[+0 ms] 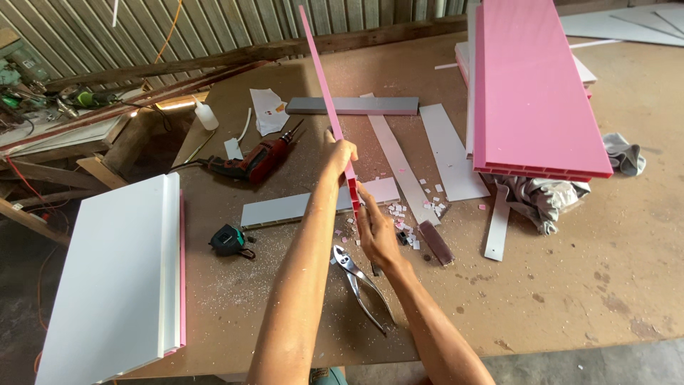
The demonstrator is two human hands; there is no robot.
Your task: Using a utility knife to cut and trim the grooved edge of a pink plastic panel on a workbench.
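Observation:
A long, narrow pink plastic strip (322, 78) stands on edge, running from near my hands away toward the back of the brown work table (570, 271). My left hand (339, 152) grips the strip partway along its length. My right hand (375, 229) holds its near end, fingers pinched around the edge. Silver pliers (363, 285) lie on the table just below my right wrist. Small white and pink offcuts (406, 214) are scattered beside my hands.
Stacked pink panels (531, 93) lie at the back right over a grey rag (545, 199). Grey and white strips (449, 150), a red drill (256, 160), a tape measure (229, 240) and a squeeze bottle (206, 115) lie around. White panels (117, 271) overhang the left edge.

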